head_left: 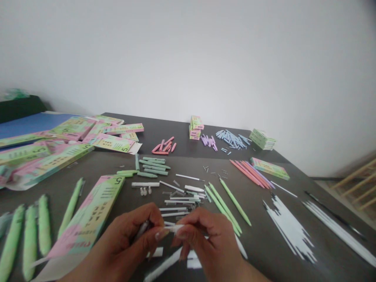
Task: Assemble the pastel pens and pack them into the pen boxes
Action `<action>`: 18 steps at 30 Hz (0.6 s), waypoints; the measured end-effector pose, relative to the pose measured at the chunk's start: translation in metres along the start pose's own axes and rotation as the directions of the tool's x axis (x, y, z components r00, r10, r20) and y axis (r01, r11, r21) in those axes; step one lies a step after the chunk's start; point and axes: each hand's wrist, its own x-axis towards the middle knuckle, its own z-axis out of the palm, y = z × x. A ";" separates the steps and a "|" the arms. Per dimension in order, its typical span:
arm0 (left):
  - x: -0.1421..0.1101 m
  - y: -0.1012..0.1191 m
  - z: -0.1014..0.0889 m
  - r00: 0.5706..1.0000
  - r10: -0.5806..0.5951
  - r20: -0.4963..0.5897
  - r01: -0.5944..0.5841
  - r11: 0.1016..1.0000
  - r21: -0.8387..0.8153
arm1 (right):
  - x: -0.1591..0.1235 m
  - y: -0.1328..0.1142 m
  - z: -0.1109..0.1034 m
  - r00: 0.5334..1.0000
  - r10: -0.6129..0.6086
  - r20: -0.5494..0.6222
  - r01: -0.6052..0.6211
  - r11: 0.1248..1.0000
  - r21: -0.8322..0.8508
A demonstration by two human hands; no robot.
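Observation:
My left hand (pixel 129 239) and my right hand (pixel 210 239) meet low in the middle of the head view. Both pinch a thin white pen part (pixel 173 228) between thumb and fingertips; its ends are hidden. A greyish piece (pixel 142 230) shows within my left hand's curled fingers, too covered to name. Below the hands lie white tubes (pixel 166 265), partly hidden by my right hand. Just beyond are white and clear pen parts (pixel 182 199), with small clear pieces (pixel 145 191) to their left. Light green pens (pixel 225 207) rest beyond my right hand.
Pen boxes (pixel 70 129) are heaped at left, and one box (pixel 91 215) lies beside my left arm. Green barrels (pixel 154 166), blue barrels (pixel 232 139) and purple barrels (pixel 208 141) lie farther back. White refills (pixel 289 227) spread at right. A wall stands behind.

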 end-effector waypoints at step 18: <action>0.030 -0.008 -0.054 0.992 -0.113 0.058 0.055 0.793 0.606 | 0.032 0.001 -0.061 0.985 0.135 -0.108 -0.155 0.967 -0.200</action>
